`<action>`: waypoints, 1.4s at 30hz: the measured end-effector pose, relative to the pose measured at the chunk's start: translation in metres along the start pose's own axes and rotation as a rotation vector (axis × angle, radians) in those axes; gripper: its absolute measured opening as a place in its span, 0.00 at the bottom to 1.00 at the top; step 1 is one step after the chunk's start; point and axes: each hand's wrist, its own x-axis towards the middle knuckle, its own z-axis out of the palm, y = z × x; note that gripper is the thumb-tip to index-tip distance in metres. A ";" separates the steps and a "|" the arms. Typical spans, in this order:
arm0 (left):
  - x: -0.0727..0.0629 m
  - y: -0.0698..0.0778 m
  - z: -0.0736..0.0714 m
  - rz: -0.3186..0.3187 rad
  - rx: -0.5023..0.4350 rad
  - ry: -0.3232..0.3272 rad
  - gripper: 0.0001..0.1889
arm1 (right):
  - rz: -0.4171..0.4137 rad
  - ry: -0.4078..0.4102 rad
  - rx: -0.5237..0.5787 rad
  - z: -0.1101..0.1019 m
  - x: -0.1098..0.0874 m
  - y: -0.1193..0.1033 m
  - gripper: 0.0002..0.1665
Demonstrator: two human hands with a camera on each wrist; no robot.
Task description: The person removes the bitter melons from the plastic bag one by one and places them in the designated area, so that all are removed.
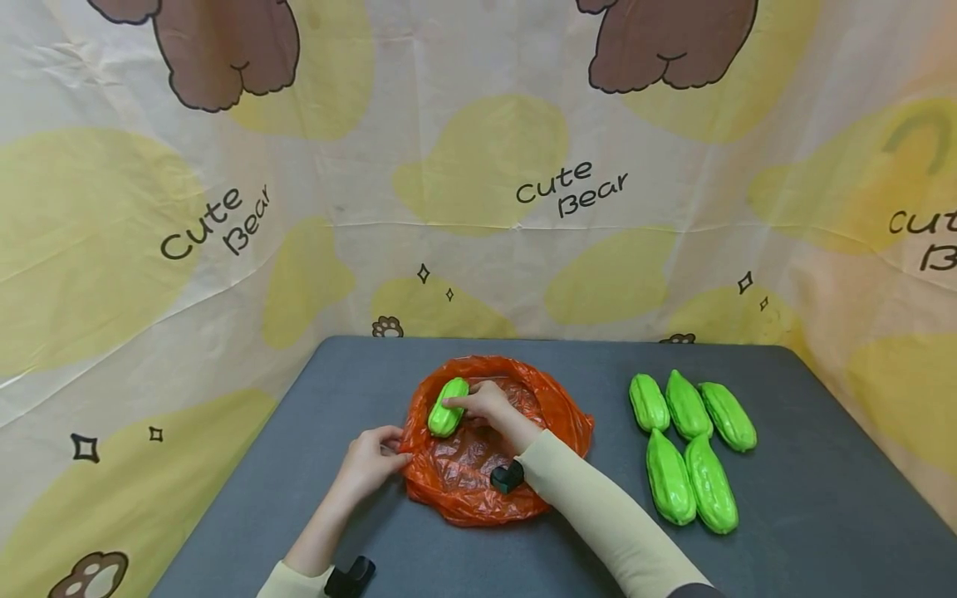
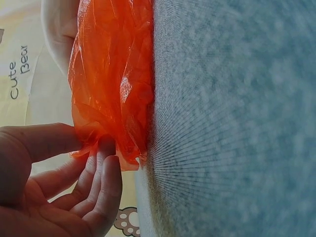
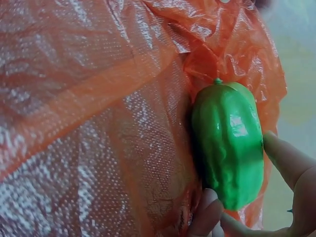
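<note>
An orange-red plastic bag (image 1: 478, 498) sits spread open on the table, its rim rolled into a rough ring. My left hand (image 1: 368, 459) is at the bag's left side and pinches its edge between thumb and fingers (image 2: 111, 185). Inside, against the left wall, my right hand (image 1: 489, 405) holds a glossy green bitter melon (image 1: 449, 407). The right wrist view shows the bitter melon (image 3: 229, 143) ribbed, with a small stem, between the thumb on one side and fingertips (image 3: 210, 207) on the other.
Several more green bitter melons (image 1: 688, 448) lie in two rows on the right of the dark grey table (image 1: 807, 515). A printed cloth (image 1: 478, 183) hangs behind and beside the table. A black wrist device (image 1: 507, 477) on the right arm hangs over the bag.
</note>
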 end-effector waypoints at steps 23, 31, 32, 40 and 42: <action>-0.002 0.004 -0.001 -0.003 -0.007 -0.004 0.14 | -0.074 -0.028 0.012 0.007 -0.001 -0.002 0.45; -0.002 0.005 0.000 -0.018 0.000 0.001 0.13 | -0.063 -0.046 0.056 0.008 -0.004 -0.003 0.43; -0.002 0.005 0.000 -0.019 0.003 0.003 0.13 | -0.061 -0.050 0.063 0.008 -0.004 -0.003 0.43; -0.001 0.004 0.000 -0.008 -0.001 0.002 0.13 | -0.056 -0.072 0.109 0.005 -0.011 -0.008 0.43; -0.001 0.004 -0.001 -0.012 -0.003 0.004 0.13 | -0.061 -0.073 0.113 0.004 -0.012 -0.010 0.43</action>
